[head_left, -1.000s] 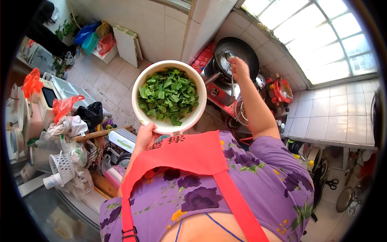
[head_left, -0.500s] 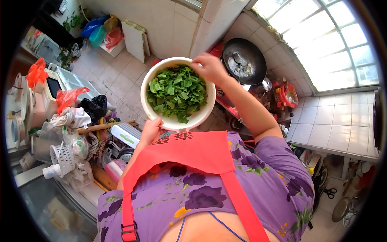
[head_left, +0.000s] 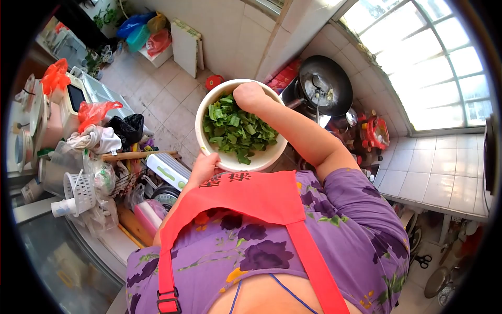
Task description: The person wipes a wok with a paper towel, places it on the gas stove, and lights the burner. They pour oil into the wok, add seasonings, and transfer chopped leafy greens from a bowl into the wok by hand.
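Observation:
A cream-coloured basin (head_left: 202,125) full of chopped leafy greens (head_left: 240,128) is held out in front of the red apron. My left hand (head_left: 205,166) grips its near-left rim, with the thumb over the edge. At the far right side of the basin, my right hand (head_left: 249,96) reaches in with its back upward. Its fingers curl down into the greens, and the fingertips are hidden under the hand. To the right, a dark wok (head_left: 334,86) with a metal ladle (head_left: 317,99) in it sits beside my right forearm.
A tiled counter (head_left: 423,165) lies along the window at right, with bottles and a red basket (head_left: 377,132) near it. Cluttered at left are plastic bags, a white perforated basket (head_left: 78,192) and a black bag (head_left: 127,130). A white board (head_left: 185,47) leans against the far wall.
My right hand has lowered from the basin's rim into the greens, its fingers curling downward. My left hand keeps its hold on the rim. The view has shifted slightly.

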